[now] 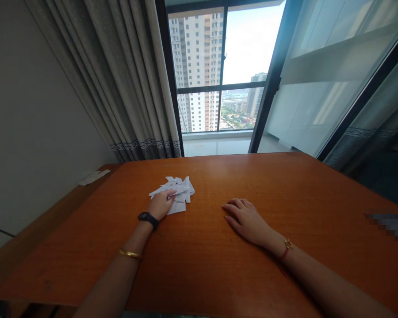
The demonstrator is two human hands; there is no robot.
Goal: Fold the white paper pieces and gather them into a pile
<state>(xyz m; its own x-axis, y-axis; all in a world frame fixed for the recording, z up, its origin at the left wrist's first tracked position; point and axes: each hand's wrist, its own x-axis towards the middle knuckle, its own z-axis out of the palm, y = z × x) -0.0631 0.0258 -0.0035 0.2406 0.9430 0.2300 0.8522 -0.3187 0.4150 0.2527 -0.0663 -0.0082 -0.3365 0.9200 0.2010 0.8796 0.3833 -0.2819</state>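
A heap of white paper scraps (179,206) lies on the orange-brown wooden table (212,274), left of the middle. My left hand (159,204) is at the near left side of the heap, its thumb and a finger closed on a piece of paper (178,189). The other fingers of that hand are mostly hidden. To the right, my right hand (248,222) rests palm down on the tabletop, fingers slightly apart and holding nothing. A stretch of bare wood separates it from the paper.
Behind the table's far edge are a window (219,87) and a grey curtain (119,79). A pale flat item (94,177) lies on a ledge by the left wall. At the right edge is a blurred-out grey patch (393,225).
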